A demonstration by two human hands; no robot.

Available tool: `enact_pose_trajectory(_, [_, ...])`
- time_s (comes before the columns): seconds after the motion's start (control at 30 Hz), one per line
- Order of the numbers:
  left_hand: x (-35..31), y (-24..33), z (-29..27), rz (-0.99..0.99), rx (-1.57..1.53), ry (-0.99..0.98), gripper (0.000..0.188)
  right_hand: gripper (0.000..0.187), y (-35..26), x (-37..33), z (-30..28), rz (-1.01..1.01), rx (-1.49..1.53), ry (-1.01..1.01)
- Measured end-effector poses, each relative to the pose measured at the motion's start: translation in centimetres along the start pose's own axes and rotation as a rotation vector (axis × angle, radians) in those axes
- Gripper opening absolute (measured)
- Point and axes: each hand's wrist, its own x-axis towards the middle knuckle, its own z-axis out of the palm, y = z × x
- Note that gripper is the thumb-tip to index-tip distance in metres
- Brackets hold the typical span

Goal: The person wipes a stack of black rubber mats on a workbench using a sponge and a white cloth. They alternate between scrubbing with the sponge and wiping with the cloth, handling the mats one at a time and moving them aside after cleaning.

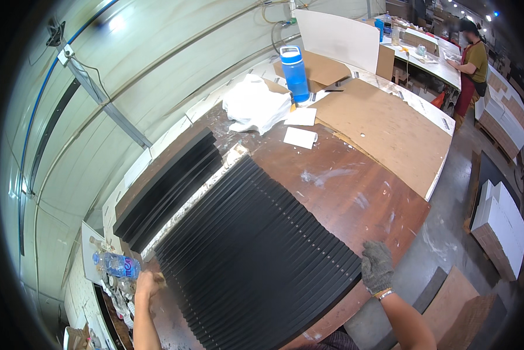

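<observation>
A wide row of black strips [256, 251] lies side by side on the brown tabletop, with small holes or dots near both ends. My bare left hand [150, 284] is curled closed beside the left ends of the strips; whatever may be inside the fingers is hidden. At the right ends, my right hand [377, 268] wears a grey glove and rests against the strips' edge, its fingers fairly straight and nothing visible in them. Behind the row, a smaller stack of black strips [168, 186] sits beyond a whitish, crusted bar [186, 204].
A clear water bottle [117, 265] is near my left hand. Toward the back are a white plastic bag [257, 104], a blue bottle [295, 73], white papers [300, 137] and a cardboard sheet [384, 128]. Another person [475, 64] stands at a far table. Stacked boards [498, 227] occupy the right-hand floor.
</observation>
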Motion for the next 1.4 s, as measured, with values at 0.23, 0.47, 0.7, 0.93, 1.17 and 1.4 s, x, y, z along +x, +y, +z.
enact_pose_trajectory(0.23, [13.1, 22.3, -8.1, 0.528, -0.390, 0.351, 0.036, 0.014, 0.0, 0.4, -0.2, 0.026, 0.043, -0.045])
enact_pose_trajectory(0.47, [23.1, 41.3, -11.3, 0.687, -0.533, 0.258, 0.048, 0.016, 0.4, 0.2, 0.1, 0.015, -0.005, -0.054])
enact_pose_trajectory(0.7, [20.4, 30.2, -7.2, 0.597, -0.286, 0.150, 0.029, 0.019, 0.2, 0.1, 0.0, 0.006, 0.007, -0.060])
enact_pose_trajectory(0.93, [8.4, 5.7, 0.9, 0.299, -0.562, 0.264, 0.020, 0.021, 0.1, 0.3, -0.2, 0.002, 0.010, -0.086])
enact_pose_trajectory(1.17, [8.6, 7.8, -4.4, 0.282, -0.340, 0.326, 0.017, 0.029, 0.5, 0.0, 0.1, 0.023, -0.025, -0.128])
enact_pose_trajectory(1.4, [25.0, 33.5, -9.7, 0.569, -0.424, 0.417, 0.037, 0.036, 0.7, 0.3, -0.3, 0.011, 0.007, -0.133])
